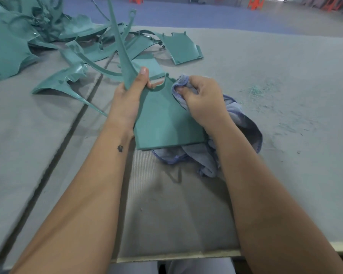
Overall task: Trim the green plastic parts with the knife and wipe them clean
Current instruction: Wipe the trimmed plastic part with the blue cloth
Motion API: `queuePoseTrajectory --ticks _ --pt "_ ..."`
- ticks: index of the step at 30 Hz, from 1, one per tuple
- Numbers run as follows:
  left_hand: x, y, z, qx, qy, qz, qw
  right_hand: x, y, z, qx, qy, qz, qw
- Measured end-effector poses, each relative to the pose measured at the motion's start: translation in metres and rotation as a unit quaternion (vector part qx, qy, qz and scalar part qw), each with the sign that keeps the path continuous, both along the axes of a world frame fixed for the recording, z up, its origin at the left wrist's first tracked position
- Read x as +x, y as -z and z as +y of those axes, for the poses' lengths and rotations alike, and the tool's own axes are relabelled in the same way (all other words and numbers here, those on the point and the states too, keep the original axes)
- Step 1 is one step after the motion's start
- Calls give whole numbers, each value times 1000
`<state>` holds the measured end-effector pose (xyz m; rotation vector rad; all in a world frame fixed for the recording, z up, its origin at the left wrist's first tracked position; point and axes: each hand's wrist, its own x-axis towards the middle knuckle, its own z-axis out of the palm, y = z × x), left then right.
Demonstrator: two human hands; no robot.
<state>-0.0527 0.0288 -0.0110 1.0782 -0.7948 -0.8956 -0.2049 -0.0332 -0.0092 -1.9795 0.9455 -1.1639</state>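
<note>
A flat green plastic part (164,119) with a long thin arm rising up and to the left is held above the table. My left hand (130,95) grips it at the base of that arm, thumb on top. My right hand (201,99) holds a bunched blue cloth (244,123) and presses it against the part's upper right edge. The rest of the cloth hangs below and behind the part. No knife is visible.
A pile of more green plastic parts (48,40) covers the far left of the grey felt-covered table (285,86). Green shavings (255,91) lie scattered to the right. A dark seam (67,135) runs diagonally across the table. Orange stools (255,2) stand on the floor beyond.
</note>
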Motion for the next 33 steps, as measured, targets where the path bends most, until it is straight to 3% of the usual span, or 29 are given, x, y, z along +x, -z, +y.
queuePoseTrajectory --ticks 5,10,16,21,25,28,33 --pt "3 2 1 11 -2 37 999 -8 -3 3 119 -103 -86 984" --pt "2 2 1 24 2 20 1000 -3 -1 2 76 -15 -13 997" --pt "8 1 0 21 19 49 998 -8 -6 8 36 -58 62 996" --pt "11 3 -3 30 23 21 999 -4 -4 7 31 -1 59 998" --pt "12 3 -2 13 18 50 998 -13 -5 5 135 -89 21 987" --pt "10 3 -1 4 20 42 999 -12 -5 7 100 -81 42 991" --pt "6 2 -1 0 23 -3 1000 1 -2 9 59 11 9 998"
